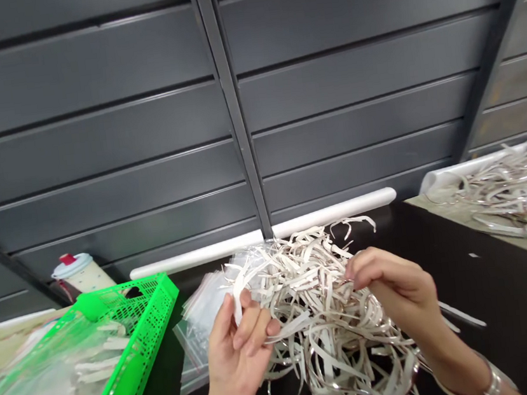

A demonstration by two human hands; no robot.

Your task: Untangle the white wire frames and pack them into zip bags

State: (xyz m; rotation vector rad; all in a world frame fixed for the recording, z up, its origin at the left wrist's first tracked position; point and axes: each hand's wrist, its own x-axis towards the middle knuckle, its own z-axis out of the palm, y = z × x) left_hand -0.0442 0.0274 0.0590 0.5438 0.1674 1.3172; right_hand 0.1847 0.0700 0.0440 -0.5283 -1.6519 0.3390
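Note:
My left hand, palm up, has its fingers curled round a small bunch of white strips. The ends of the bunch stick up past the thumb. A big tangled heap of thin white strips with shiny brownish edges lies on the black table in front of me. At the heap's right side my right hand is pinched closed, thumb against fingers. Whatever is between its fingertips blends into the strips behind. Clear zip bags lie stacked left of the heap, partly behind my left hand.
A green plastic basket holding clear bags of strips stands at the left. Behind it is a cup with a light-blue lid. Another strip heap lies far right. A grey panelled wall closes off the back, with white rolls along its foot.

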